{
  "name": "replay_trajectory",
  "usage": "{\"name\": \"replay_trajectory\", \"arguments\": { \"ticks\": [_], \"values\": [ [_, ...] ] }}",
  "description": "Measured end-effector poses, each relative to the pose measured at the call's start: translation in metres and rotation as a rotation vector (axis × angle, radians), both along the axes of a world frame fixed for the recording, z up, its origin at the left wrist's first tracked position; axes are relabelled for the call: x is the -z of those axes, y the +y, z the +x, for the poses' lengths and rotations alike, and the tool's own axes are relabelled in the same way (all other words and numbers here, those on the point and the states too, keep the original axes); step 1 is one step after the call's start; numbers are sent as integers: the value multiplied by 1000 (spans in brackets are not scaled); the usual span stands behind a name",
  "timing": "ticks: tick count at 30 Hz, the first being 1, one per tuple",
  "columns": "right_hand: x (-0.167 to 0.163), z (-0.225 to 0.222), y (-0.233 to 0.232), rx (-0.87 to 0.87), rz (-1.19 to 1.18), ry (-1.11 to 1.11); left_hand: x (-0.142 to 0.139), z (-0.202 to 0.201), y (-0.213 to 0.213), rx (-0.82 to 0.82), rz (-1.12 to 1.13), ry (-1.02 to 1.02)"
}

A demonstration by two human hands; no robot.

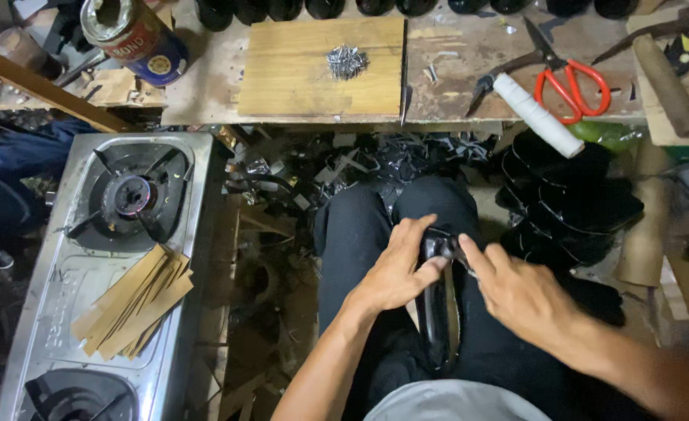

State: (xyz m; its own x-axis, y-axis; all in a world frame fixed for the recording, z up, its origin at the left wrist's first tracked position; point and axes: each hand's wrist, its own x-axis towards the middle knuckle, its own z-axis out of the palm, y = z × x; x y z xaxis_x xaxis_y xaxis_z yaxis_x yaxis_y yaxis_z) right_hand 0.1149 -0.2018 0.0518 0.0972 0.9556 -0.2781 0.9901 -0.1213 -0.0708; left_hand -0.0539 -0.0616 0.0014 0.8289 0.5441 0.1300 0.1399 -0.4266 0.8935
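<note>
- While it lies lengthwise between the seated person's knees, the black shoe piece (436, 312) rests on the dark trousers, upper end toward the tabletop; the lap seems to serve as a brace for it.
- Left hand (397, 269): wrapped over the upper end of the black shoe piece from the left, fingers curled onto it, apparently to steady it.
- Right hand (520, 292): closed against the same end from the right, thumb and forefinger pinched at its top edge; whether a small tool or nail sits in the pinch cannot be told.
- Stack of black cut pieces (567, 195): heaped just to the right of the knees, within easy reach.
- Black offcuts (337, 168): scattered on the floor ahead of the knees, under the tabletop edge.
- Tabletop (454, 54): worn wood, across the upper part of the view.
- Wooden board (321, 66): flat on the tabletop, carrying a small pile of nails (347, 61) near its middle, kept together on a clean face.
- White roll (537, 115): lying slantwise at the tabletop's front edge, overhanging it.
- Red-handled scissors (570, 86): lying closed just behind the white roll.
- Hammer (666, 74): wooden handle, at the far right of the tabletop.
- Tin can (134, 35): open, tipped, at the upper left.
- Gas stove (103, 265): steel, two burners, left of the knees, with a fan of tan strips (134, 304) laid across its top.
</note>
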Motion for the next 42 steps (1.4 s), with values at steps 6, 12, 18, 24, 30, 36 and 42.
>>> {"name": "replay_trajectory", "arguments": {
  "ticks": [6, 12, 18, 24, 30, 36, 42],
  "values": [
    [44, -32, -11, 270, 445, 360, 7, 2, -5, -110, -63, -42],
    [10, -9, -6, 329, 216, 724, -9, 7, -19, -186, 78, -16],
    [-11, -5, -14, 237, -39, 228, -24, 8, -21, -135, 144, 6],
    [41, -38, -15, 286, 435, 336, -18, 0, -11, -92, -20, -48],
    [20, -38, -15, 331, 400, 415, -15, 10, -30, -293, 100, -28],
    [0, -26, -20, 318, 63, 326, -21, 11, -33, -294, 145, -58],
    [22, -55, -15, 325, 427, 346, -24, 3, -25, -213, 9, -65]
  ]
}}
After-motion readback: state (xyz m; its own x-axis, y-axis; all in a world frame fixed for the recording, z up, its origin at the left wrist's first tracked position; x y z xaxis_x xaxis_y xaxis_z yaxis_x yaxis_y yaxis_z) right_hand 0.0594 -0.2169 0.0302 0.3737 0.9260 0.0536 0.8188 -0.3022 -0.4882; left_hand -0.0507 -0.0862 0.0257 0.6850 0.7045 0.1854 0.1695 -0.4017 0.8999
